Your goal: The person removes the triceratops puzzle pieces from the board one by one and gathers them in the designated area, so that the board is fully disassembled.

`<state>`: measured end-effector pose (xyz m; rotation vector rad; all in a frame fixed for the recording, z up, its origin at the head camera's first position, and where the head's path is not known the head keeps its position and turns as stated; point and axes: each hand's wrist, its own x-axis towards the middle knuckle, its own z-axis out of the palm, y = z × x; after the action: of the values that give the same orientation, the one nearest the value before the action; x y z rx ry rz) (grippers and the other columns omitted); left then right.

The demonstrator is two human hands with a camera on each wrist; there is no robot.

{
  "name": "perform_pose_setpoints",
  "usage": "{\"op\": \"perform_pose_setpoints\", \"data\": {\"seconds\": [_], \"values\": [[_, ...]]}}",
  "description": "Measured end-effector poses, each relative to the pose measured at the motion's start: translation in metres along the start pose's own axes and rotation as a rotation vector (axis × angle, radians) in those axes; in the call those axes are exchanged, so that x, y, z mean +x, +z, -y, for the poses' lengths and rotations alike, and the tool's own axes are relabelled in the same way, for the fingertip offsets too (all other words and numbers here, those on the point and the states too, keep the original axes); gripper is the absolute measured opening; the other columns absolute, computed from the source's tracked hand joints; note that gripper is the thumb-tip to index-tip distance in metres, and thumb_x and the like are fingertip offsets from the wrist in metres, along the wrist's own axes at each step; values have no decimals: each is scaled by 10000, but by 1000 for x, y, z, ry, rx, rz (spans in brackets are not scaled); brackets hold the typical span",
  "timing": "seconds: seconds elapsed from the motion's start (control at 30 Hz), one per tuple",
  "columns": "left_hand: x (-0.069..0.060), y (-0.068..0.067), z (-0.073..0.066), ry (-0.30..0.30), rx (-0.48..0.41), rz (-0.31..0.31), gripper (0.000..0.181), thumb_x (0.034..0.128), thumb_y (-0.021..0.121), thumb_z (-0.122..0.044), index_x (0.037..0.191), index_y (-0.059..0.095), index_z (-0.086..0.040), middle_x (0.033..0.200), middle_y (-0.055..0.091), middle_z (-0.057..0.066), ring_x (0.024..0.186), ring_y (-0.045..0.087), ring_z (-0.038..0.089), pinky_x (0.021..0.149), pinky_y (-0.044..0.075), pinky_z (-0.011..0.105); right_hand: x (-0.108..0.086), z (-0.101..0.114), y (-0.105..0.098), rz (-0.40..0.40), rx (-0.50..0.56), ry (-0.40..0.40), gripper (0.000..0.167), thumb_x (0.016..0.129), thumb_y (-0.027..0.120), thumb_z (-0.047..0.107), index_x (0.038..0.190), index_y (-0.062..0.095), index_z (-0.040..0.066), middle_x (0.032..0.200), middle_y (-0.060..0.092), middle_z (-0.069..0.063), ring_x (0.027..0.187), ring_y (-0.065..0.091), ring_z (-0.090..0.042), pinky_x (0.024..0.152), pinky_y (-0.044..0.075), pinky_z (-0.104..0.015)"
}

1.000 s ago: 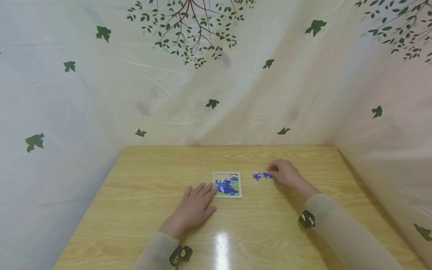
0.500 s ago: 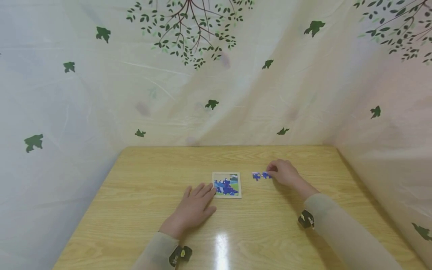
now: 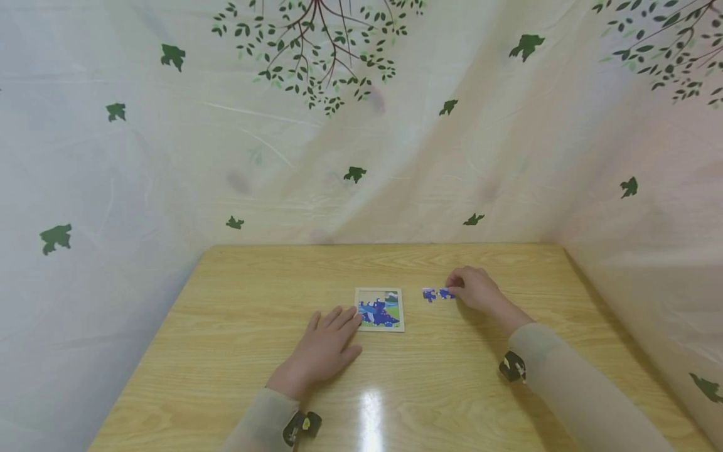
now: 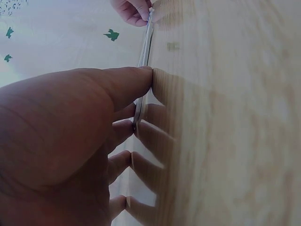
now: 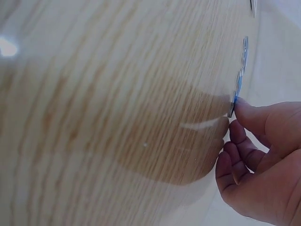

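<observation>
Rests the left-hand grip [image 3: 322, 348] on the wooden worktop [image 3: 254, 282], released, with straight, spread fingers touching the left edge of the square puzzle frame [image 3: 401, 314]. Pinches the right puzzle piece [image 3: 446, 293] at its right end with the right-hand grip [image 3: 473, 289], thumb against it and fingers curled, to the right of the frame and apart from it. Has the left puzzle piece [image 3: 429, 294] lying alongside, nearer the frame (touching the pinched one or just beside it, impossible to tell which). Find inside the frame a purple dinosaur picture [image 3: 377, 314], with bare backing towards the upper left. Wears pale sleeves [image 3: 576, 383] with dark wrist devices [image 3: 513, 366]. Faces a pale, leaf-printed sheet [image 3: 395, 144] behind the worktop.
</observation>
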<state>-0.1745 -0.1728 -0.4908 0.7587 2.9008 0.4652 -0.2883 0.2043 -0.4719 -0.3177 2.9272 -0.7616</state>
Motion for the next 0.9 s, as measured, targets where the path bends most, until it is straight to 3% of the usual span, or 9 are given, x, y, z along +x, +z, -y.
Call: {"op": "perform_pose_setpoints", "data": {"seconds": [0.9], "values": [[-1, -2, -1, 6, -3, -4, 652, 1148, 572, -426, 1707, 426, -124, 1788, 333, 98, 1652, 263, 409, 1321, 99, 708, 0, 1, -2, 12, 1, -20, 59, 1079, 712, 92, 1082, 761, 59, 1078, 719, -95, 1090, 615, -342, 1009, 516, -579]]}}
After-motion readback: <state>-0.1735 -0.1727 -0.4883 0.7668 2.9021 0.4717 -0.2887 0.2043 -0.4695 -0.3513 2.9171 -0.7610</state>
